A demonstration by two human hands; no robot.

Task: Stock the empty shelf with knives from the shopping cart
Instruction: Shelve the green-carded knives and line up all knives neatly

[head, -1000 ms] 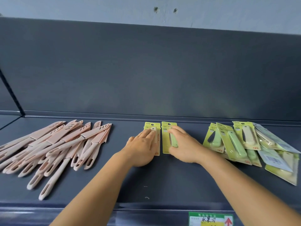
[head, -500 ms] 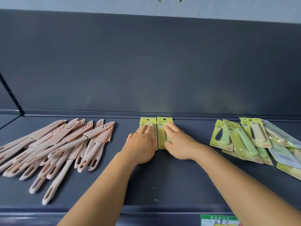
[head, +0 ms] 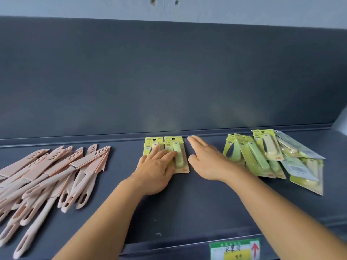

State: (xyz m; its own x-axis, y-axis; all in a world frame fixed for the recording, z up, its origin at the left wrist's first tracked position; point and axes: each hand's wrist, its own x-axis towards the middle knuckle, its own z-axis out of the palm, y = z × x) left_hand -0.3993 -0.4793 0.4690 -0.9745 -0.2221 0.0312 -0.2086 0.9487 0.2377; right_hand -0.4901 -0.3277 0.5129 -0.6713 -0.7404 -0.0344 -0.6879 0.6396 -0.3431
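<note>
Far left of the dark shelf [head: 187, 207]: a loose pile of pink sheathed knives [head: 56, 175] lies fanned out, blades toward the back panel [head: 169, 81], looped handles toward the front edge. Several overlap one another.

Centre: two carded fruit knives lie flat side by side, touching, their tops close to the back lip of the shelf. The left card [head: 151, 145] carries a pale beige knife; the right card [head: 178, 152] carries a light green one. The left hand [head: 156, 171] rests palm down across both, fingers straight and spread, fingertips on the blister of each card. Its grip is open; it presses rather than clasps.

Just right of the cards: the right hand [head: 208, 162] is flat, fingers extended toward the back panel, holding nothing. Whether it touches the shelf or hovers above it cannot be told. Its grip is open.

Right: an untidy stack of further carded knives [head: 270, 156], green and beige, overlapping, some face down.

Front edge, lower right: a green and yellow price label [head: 234, 249] with a red arrow.
</note>
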